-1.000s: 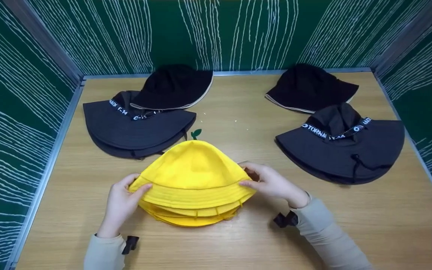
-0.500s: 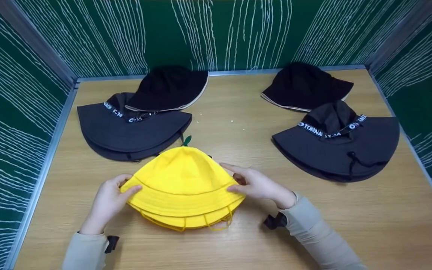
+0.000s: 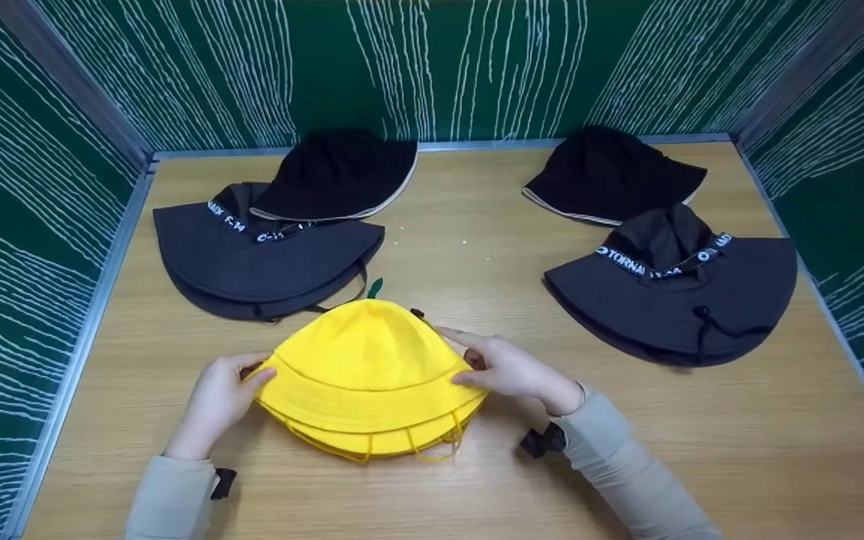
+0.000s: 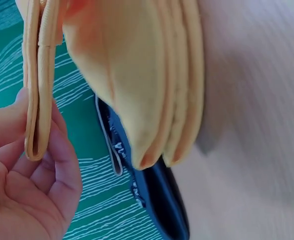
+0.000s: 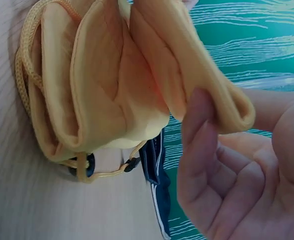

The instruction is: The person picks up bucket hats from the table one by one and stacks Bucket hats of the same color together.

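Observation:
Both hands hold a yellow bucket hat (image 3: 368, 352) with a green leaf on its crown, folded flat and raised over more yellow hats (image 4: 132, 75). My left hand (image 3: 218, 397) pinches the left end of its brim, thumb in front. At the right end of the brim, my right hand (image 3: 514, 371) pinches with thumb and fingers. The right wrist view shows the held hat apart from the yellow hats (image 5: 62, 85) lying folded on the table. Yellow cords (image 3: 432, 454) hang out below the brims.
On the left lie a dark grey wide-brimmed hat (image 3: 267, 262) with a lettered band and a black bucket hat (image 3: 342, 172) overlapping it. Another black hat (image 3: 612, 176) and grey hat (image 3: 672, 300) lie on the right. Green walls (image 3: 372, 67) enclose the wooden table (image 3: 469, 285).
Both hands have brought the held yellow hat left and slightly toward me, over the other yellow hats. Their grips stay the same. The view has shifted a little; the dark hats have not moved.

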The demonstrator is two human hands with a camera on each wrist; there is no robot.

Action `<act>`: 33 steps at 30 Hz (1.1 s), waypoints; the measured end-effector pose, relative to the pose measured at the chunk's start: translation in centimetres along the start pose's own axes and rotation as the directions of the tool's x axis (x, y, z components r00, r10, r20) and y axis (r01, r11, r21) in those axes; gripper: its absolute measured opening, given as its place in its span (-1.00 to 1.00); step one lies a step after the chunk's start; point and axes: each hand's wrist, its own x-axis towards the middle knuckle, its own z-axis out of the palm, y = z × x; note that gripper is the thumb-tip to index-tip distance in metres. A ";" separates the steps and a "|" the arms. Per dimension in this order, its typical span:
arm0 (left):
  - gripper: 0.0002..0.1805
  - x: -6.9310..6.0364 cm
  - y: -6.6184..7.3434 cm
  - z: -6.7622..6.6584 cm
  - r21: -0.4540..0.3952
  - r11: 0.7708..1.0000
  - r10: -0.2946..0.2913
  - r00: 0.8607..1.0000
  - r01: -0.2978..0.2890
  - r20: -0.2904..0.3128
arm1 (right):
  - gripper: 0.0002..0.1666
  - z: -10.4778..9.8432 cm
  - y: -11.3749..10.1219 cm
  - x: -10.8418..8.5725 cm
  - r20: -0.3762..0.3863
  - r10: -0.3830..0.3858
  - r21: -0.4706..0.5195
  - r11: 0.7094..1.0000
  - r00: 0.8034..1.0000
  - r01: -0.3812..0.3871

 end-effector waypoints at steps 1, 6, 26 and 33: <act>-0.64 0.0 -0.1 0.1 -0.004 1.000 -0.008 1.000 0.008 0.003 | -0.20 0.1 0.1 0.1 0.009 0.014 -0.003 1.000 1.000 -0.014; -0.64 0.3 -0.6 0.7 -0.025 0.999 -0.037 0.999 0.037 0.010 | -0.20 0.4 0.6 0.4 0.037 0.091 0.007 0.996 0.995 -0.091; -0.78 1.1 -1.8 2.0 0.057 0.998 -0.015 1.000 0.014 0.004 | -0.28 0.9 1.0 0.8 0.049 0.153 -0.084 0.985 0.987 -0.149; -0.81 0.6 -1.0 1.2 0.054 0.998 -0.009 1.000 0.010 -0.021 | -0.23 0.4 -0.2 0.0 0.046 0.145 -0.070 0.987 0.988 -0.141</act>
